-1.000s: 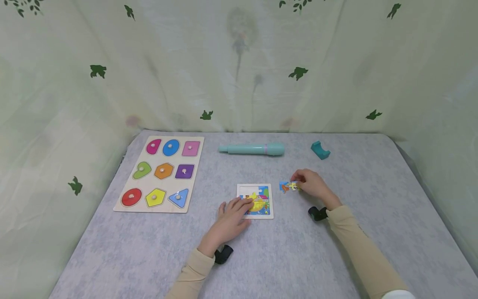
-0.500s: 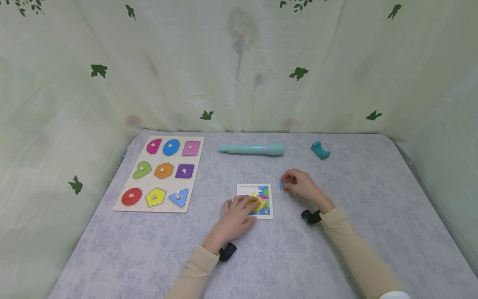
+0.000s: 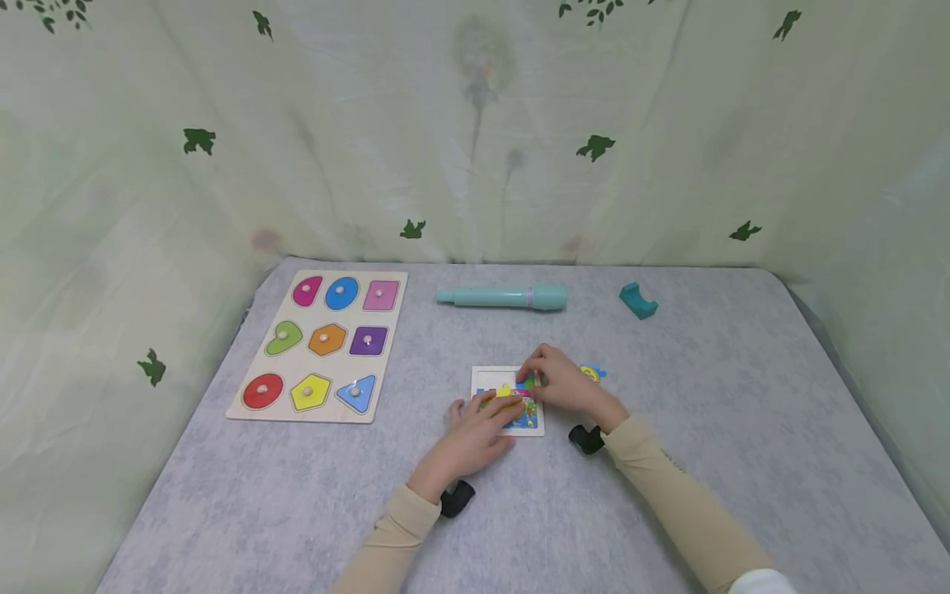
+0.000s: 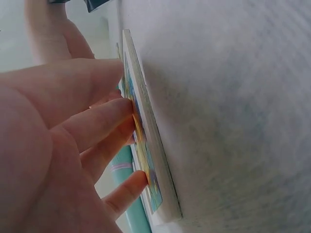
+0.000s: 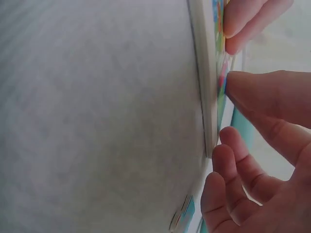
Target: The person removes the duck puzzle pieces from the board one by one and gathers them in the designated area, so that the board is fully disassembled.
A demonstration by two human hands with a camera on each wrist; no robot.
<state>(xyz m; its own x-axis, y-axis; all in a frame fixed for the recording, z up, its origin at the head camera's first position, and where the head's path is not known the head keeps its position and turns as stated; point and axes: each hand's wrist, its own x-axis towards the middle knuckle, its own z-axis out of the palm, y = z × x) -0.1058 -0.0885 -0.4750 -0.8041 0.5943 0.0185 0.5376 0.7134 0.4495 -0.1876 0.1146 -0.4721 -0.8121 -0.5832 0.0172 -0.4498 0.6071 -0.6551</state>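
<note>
A small jigsaw puzzle in a white frame (image 3: 475, 379) lies on the table; a gap shows along its upper left. My left hand (image 3: 469, 440) rests spread fingers across its lower left part, and in the left wrist view the fingertips (image 4: 140, 178) touch the picture. Over the puzzle's upper right is my right hand (image 3: 567, 385), thumb and forefinger pinched together on a puzzle piece mostly hidden by them. In the right wrist view its other fingers (image 5: 224, 158) are loosely bent. One loose blue-and-yellow puzzle piece (image 3: 593, 373) lies beside the right hand.
At the left lies a wooden peg board (image 3: 337, 369) with several coloured shapes. A teal marker-shaped stick (image 3: 500, 297) lies behind the puzzle, and a curved teal block (image 3: 638, 301) is at the back right. A pale curtain (image 3: 475, 181) hangs behind the table.
My right hand has moved left from the loose pieces to over the puzzle; the blue-and-orange piece has left its spot on the table. My left hand has shifted slightly right, still on the puzzle.
</note>
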